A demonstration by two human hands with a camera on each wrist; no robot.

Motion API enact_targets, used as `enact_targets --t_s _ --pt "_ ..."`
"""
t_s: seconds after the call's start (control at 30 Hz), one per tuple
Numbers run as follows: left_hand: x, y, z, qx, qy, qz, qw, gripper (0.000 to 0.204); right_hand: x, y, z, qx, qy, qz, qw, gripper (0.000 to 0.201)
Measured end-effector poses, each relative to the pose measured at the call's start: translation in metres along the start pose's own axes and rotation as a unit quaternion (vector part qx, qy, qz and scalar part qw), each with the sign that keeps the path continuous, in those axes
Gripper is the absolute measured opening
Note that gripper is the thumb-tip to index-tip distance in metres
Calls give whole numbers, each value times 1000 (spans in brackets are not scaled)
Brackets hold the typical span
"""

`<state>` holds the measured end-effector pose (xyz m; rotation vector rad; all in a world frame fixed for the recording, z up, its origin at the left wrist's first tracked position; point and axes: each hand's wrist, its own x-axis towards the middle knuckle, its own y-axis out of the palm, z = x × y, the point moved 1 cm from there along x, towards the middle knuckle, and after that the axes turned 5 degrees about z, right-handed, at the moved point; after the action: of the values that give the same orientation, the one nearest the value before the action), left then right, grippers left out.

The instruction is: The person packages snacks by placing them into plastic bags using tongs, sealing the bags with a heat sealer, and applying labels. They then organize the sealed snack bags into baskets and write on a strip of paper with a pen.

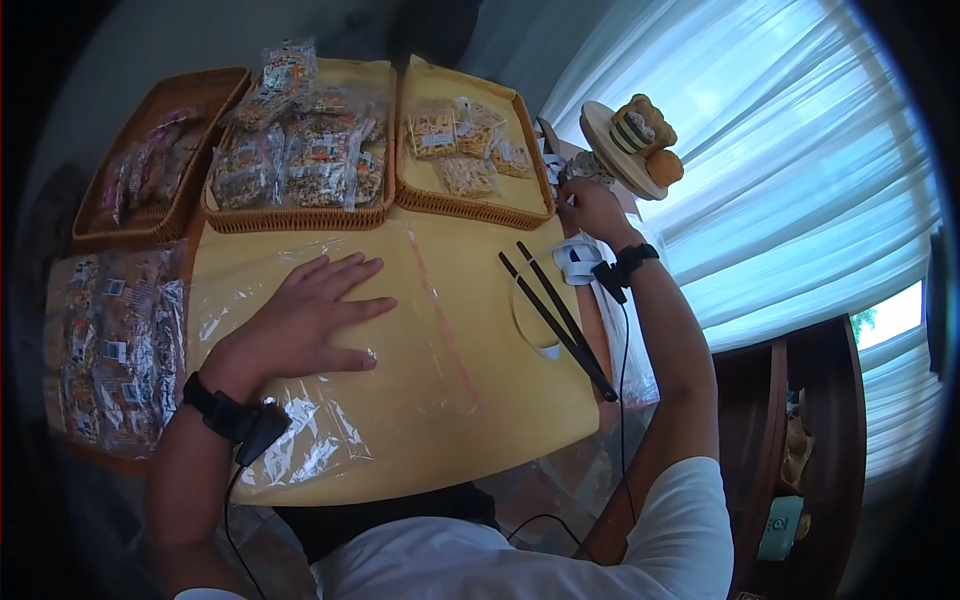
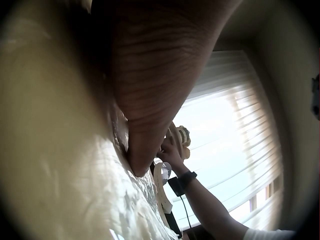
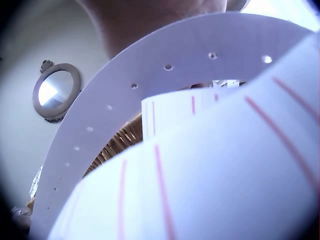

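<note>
My left hand (image 1: pixel 315 315) lies open with spread fingers on a large clear plastic bag (image 1: pixel 400 370), flat on the yellow tabletop (image 1: pixel 520 430). My right hand (image 1: pixel 598 212) is reached out to the table's right edge, beside the right-hand wicker basket (image 1: pixel 480 208). Its fingertips are partly hidden, and I cannot tell whether they hold anything. Below that wrist is a loosely curled white label strip (image 1: pixel 575 258). Up close in the right wrist view, the strip (image 3: pixel 200 165) shows red lines and a row of small holes. Two long black sticks (image 1: pixel 560 325) converge near the front right edge.
The right basket holds several packs of pale snack blocks (image 1: pixel 465 175). A middle basket (image 1: pixel 300 222) is heaped with wrapped snacks; a left basket (image 1: pixel 150 228) has pink-edged packets. Sealed packs (image 1: pixel 115 350) lie at the left. Beyond my right hand stands a round wooden stand (image 1: pixel 610 150).
</note>
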<state>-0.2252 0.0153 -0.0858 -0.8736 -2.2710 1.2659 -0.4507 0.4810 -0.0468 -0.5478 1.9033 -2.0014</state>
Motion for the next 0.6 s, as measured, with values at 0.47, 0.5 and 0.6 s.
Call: enact_targets --t_s 0.47,0.5,0.6 --pt "-1 3 3 2 7 -7 1000 73 5 1 -10 64 40 -18 997 16" --pt "-1 3 4 4 10 -8 1000 73 5 0 -10 37 31 -9 999 18" --pt "-2 6 7 12 21 -11 1000 73 2 -7 -8 3 16 8 1000 21"
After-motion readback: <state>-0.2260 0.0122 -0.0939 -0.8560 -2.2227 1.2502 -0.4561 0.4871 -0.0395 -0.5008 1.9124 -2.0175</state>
